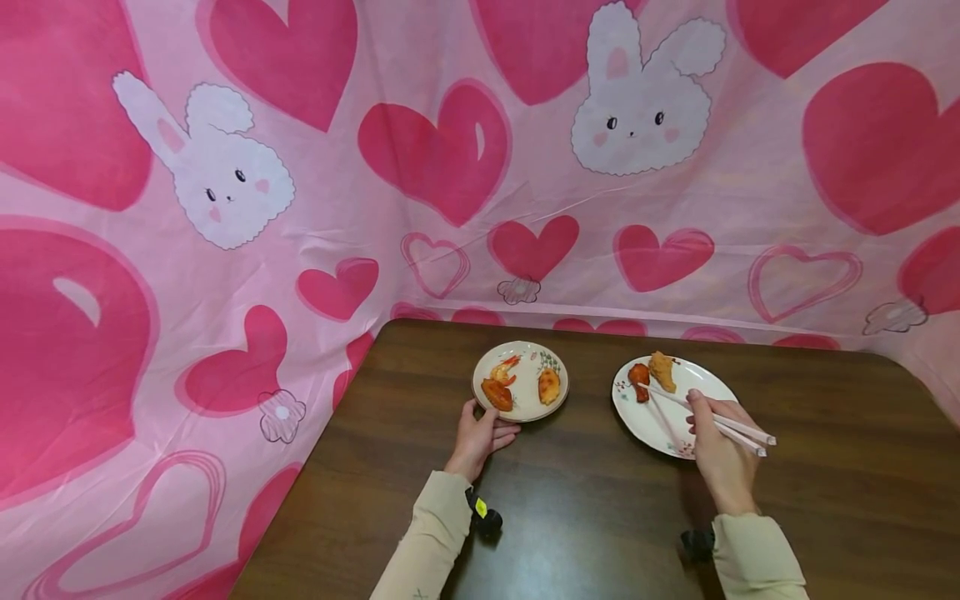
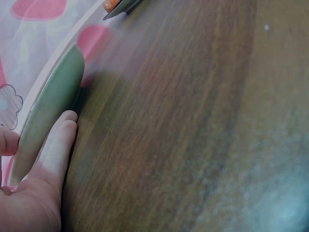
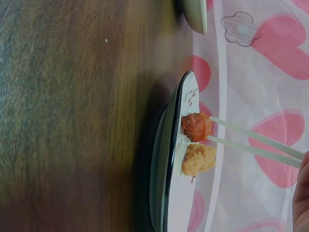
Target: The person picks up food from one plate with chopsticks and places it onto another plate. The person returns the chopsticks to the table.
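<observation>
My left hand (image 1: 480, 437) grips the near left rim of a small round plate (image 1: 528, 396), thumb at the rim and fingers along its underside in the left wrist view. On it lie a shrimp (image 1: 504, 369), a glazed brown chicken wing (image 1: 497, 395) and a golden-brown baked piece (image 1: 549, 387). Between the fingers of my right hand (image 1: 723, 458) is a pair of pale chopsticks (image 3: 256, 137). Their tips meet a glazed red-brown chicken piece (image 3: 194, 126) on the white dark-rimmed plate (image 1: 651, 423). Beside that piece sits a crumbed fried chicken piece (image 3: 199, 160).
Both plates stand on a dark brown wooden table (image 1: 585, 500), toward its far side. A pink cloth (image 1: 555, 200) with hearts and rabbit faces hangs behind the table and down its left side.
</observation>
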Demonstrator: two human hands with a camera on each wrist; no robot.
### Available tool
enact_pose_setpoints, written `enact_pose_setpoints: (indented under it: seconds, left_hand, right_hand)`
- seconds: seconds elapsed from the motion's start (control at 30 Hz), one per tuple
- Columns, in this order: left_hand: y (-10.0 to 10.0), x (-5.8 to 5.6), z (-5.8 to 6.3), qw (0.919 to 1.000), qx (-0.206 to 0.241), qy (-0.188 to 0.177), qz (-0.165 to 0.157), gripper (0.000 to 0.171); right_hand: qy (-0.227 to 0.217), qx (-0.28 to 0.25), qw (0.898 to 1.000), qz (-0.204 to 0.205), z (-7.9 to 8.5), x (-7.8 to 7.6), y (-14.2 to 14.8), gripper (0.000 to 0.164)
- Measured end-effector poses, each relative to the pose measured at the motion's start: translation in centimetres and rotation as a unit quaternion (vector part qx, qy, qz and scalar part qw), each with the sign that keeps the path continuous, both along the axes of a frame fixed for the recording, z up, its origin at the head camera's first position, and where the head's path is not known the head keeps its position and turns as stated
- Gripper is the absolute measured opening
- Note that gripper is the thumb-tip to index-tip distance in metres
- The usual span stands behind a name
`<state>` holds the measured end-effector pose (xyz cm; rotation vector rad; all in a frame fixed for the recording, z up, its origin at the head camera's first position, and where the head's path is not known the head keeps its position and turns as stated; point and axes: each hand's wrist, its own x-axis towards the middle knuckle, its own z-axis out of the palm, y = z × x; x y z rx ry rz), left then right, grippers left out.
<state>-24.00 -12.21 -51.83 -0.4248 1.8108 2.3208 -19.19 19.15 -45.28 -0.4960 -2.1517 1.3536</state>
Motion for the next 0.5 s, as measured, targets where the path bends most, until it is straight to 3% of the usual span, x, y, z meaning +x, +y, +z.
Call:
enact_pose_setpoints:
  seconds: [0.17, 0.5]
  left_hand:
    - [-0.1, 0.2, 0.0, 1.0000, -0.001, 0.005, 0.000, 0.053]
    - [0.0, 0.1, 0.0, 1.0000, -0.002, 0.000, 0.001, 0.053]
  right_hand:
    - [-0.006, 0.000, 1.000, 0.004, 0.2, 0.0, -0.3, 0.042]
    - [0.064, -0.003, 0.997, 0.031, 0.5, -0.4, -2.3, 0.030]
